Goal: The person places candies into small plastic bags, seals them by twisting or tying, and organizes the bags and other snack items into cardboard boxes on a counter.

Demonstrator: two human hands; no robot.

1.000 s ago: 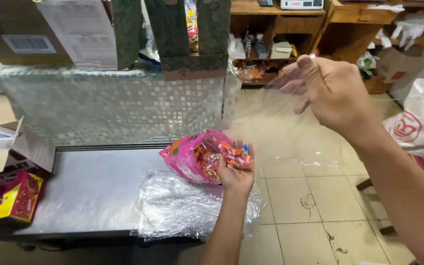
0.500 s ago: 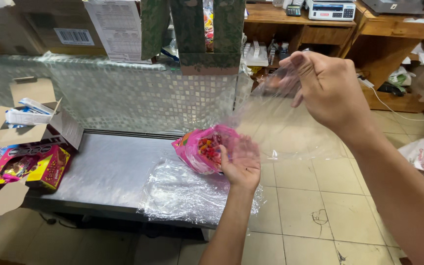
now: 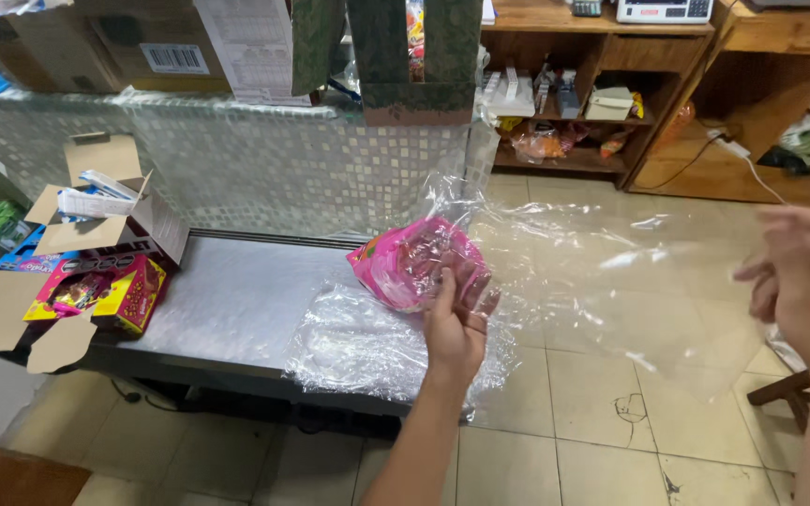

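- Step in hand, as judged from the frame: bagging. Your left hand (image 3: 457,323) holds the pink candy packet (image 3: 414,262) against the mouth of the clear plastic bag (image 3: 611,290).
- Left fingers (image 3: 469,292): spread, pressed up against the underside of the packet. The grip is a palm-and-finger cradle, not a closed fist.
- Right hand (image 3: 803,286): blurred at the frame edge. The fingers are curled loosely at the far end of the bag; whether they pinch the film cannot be told.
- Location of the packet: resting on your left fingertips, just above the stack of clear bags (image 3: 367,347), at the near edge of the steel counter (image 3: 227,300).
- Next move, as a judgement: it calls for an open bag mouth held taut, and the packet pushed in along the length of the film.
- Materials: the bag is thin, glossy, creased film that stretches between your hands. The packet is soft, rounded and crinkled, with small multicoloured pieces inside.
- Beyond your left fingers, to their left: an open cardboard box (image 3: 105,211) and flat pink-and-yellow cartons (image 3: 110,295).
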